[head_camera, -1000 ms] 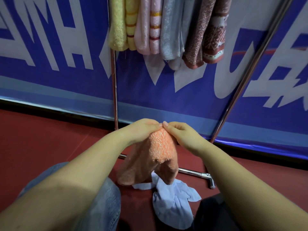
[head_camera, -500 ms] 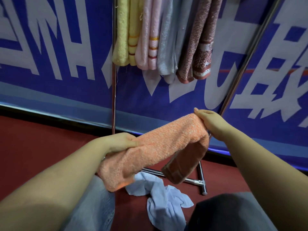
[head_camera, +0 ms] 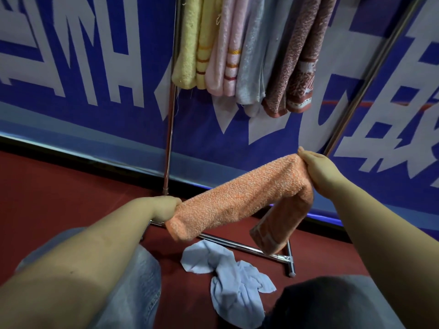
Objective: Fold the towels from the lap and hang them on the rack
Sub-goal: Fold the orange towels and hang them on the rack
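Note:
An orange towel is stretched in the air between my hands, sloping up to the right. My left hand grips its lower left end and my right hand grips the upper right end, where a flap hangs down. A crumpled pale blue towel lies between my knees. Above, the metal rack carries several folded towels: yellow, pink, grey and brown patterned.
The rack's base bar and foot lie on the red floor just beyond the blue towel. A slanted rack pole rises at the right. A blue banner with white lettering covers the wall behind.
My hands have drawn apart from a shared pinch, stretching the orange towel out; the right hand rose up and to the right, the left hand dropped lower left. The view tilted slightly.

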Demonstrator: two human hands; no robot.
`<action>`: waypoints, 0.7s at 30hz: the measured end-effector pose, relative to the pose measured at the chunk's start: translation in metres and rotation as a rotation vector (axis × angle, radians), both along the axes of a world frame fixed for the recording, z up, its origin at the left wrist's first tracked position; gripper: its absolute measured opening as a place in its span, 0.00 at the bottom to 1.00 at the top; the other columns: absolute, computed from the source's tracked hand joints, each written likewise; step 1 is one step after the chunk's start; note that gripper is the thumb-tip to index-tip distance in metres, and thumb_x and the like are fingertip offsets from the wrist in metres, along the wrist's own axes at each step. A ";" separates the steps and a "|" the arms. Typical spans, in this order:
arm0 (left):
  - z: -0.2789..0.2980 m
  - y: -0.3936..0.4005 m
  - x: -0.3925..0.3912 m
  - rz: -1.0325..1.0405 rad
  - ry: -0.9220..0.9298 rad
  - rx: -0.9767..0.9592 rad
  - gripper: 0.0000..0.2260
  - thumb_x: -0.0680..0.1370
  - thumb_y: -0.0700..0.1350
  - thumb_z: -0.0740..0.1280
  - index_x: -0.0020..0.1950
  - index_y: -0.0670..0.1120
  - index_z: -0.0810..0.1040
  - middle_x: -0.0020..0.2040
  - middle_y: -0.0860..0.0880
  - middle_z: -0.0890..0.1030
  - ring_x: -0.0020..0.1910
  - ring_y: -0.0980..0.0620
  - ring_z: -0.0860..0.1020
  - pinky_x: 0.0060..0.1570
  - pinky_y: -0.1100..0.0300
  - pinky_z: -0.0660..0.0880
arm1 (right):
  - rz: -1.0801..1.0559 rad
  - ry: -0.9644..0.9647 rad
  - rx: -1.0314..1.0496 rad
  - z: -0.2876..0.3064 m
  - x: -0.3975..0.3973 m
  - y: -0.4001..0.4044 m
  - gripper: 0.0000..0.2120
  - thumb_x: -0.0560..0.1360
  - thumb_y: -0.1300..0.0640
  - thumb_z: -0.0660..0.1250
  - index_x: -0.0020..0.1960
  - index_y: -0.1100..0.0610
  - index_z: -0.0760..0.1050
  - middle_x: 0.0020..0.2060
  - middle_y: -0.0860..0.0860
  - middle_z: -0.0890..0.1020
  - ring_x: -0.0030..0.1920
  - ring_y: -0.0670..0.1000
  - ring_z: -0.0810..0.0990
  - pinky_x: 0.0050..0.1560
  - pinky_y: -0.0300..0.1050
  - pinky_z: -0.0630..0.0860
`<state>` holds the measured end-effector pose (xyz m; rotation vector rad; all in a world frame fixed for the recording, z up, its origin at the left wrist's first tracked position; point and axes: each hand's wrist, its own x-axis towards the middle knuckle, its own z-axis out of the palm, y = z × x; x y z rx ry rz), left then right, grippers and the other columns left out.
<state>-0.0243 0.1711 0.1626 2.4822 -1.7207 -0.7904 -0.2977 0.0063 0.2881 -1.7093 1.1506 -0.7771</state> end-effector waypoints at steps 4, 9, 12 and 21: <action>-0.010 -0.004 0.008 0.066 0.003 -0.098 0.13 0.76 0.39 0.60 0.59 0.47 0.75 0.59 0.47 0.79 0.57 0.48 0.77 0.55 0.59 0.71 | 0.033 -0.008 0.006 0.002 0.008 0.004 0.21 0.78 0.44 0.60 0.60 0.58 0.76 0.55 0.56 0.81 0.56 0.55 0.79 0.66 0.56 0.70; -0.002 -0.019 -0.012 0.135 0.388 -0.365 0.21 0.76 0.29 0.57 0.67 0.42 0.71 0.67 0.45 0.74 0.67 0.50 0.71 0.64 0.66 0.63 | 0.201 0.157 -0.112 -0.005 0.032 0.019 0.24 0.80 0.46 0.57 0.56 0.69 0.74 0.43 0.55 0.76 0.45 0.51 0.74 0.48 0.42 0.72; 0.018 -0.031 -0.040 0.137 0.656 -0.533 0.17 0.79 0.34 0.58 0.68 0.40 0.70 0.67 0.45 0.73 0.68 0.51 0.69 0.63 0.67 0.61 | 0.305 0.261 -0.118 -0.019 0.050 0.029 0.20 0.80 0.48 0.57 0.47 0.64 0.77 0.40 0.52 0.77 0.41 0.48 0.74 0.48 0.45 0.71; 0.052 -0.050 -0.071 0.086 0.763 -0.567 0.12 0.81 0.46 0.57 0.59 0.45 0.75 0.56 0.49 0.77 0.55 0.55 0.73 0.53 0.65 0.68 | 0.417 0.371 -0.146 -0.041 0.065 0.041 0.20 0.79 0.48 0.59 0.45 0.65 0.77 0.36 0.53 0.76 0.37 0.49 0.73 0.44 0.45 0.70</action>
